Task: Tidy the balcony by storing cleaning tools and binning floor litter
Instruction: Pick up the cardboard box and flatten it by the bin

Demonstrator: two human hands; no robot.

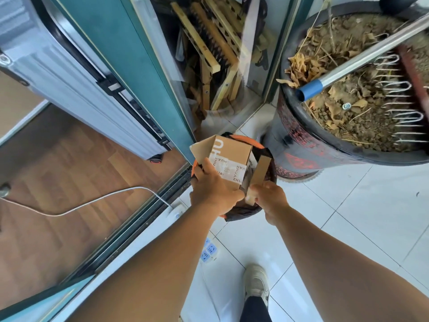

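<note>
A taped brown cardboard box (pixel 228 159) with open flaps sits in the mouth of an orange bin (pixel 193 164) lined with a black bag. My left hand (pixel 214 189) grips the box's near edge. My right hand (pixel 270 201) pinches one of its loose flaps (pixel 260 173) on the right side. A metal pole with a blue tip (pixel 348 66) lies across the big planter, beside a rake-like row of metal wire loops (pixel 399 98).
A large dark planter (pixel 301 145) full of soil and dry leaves stands right of the bin. Wooden slats (pixel 209 47) lean in the corner behind glass. A power strip (pixel 209 251) and white cable lie by the sliding-door track. A suitcase (pixel 76 82) stands indoors.
</note>
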